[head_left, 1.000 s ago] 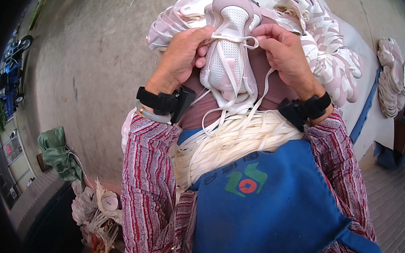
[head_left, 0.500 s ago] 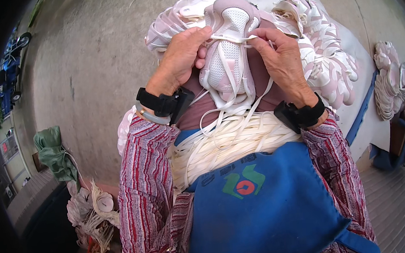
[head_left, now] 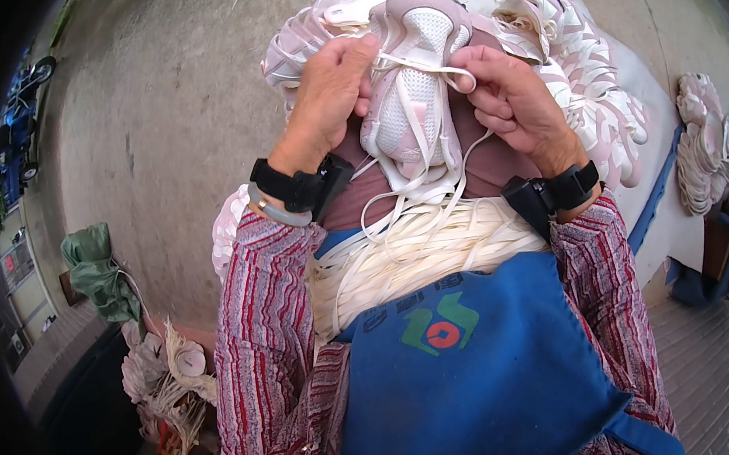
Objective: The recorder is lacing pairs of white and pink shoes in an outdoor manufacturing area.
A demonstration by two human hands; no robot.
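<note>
So there's a pale pink and white mesh sneaker (head_left: 411,91) propped upright on the person's lap, sitting between both hands, right above a thick bundle of flat white shoelaces (head_left: 419,244) draped over the knees. The left hand (head_left: 329,86) grips the shoe's left side, fingers curled together against the upper, thumb tucked near the tongue. The right hand (head_left: 510,95) has its fingertips pinched shut on a white lace (head_left: 433,70) that runs across the top eyelets, with the loose ends dangling down into the bundle.

Both wrists have black strapped bands, and the left one also has a grey bracelet. Sleeves are red and white striped fabric, and a blue cloth apron (head_left: 475,375) with a green and red emblem covers the lap below the laces.

Behind the shoe, a heap of matching pink-white sneakers (head_left: 578,75) sits on a white sheet with a blue edge (head_left: 655,191), spread over the grey concrete floor (head_left: 171,132). Another stack of shoes (head_left: 708,150) is near the right edge, and a green crumpled bag (head_left: 92,271) sits over on the left by more lace scraps (head_left: 173,382).
</note>
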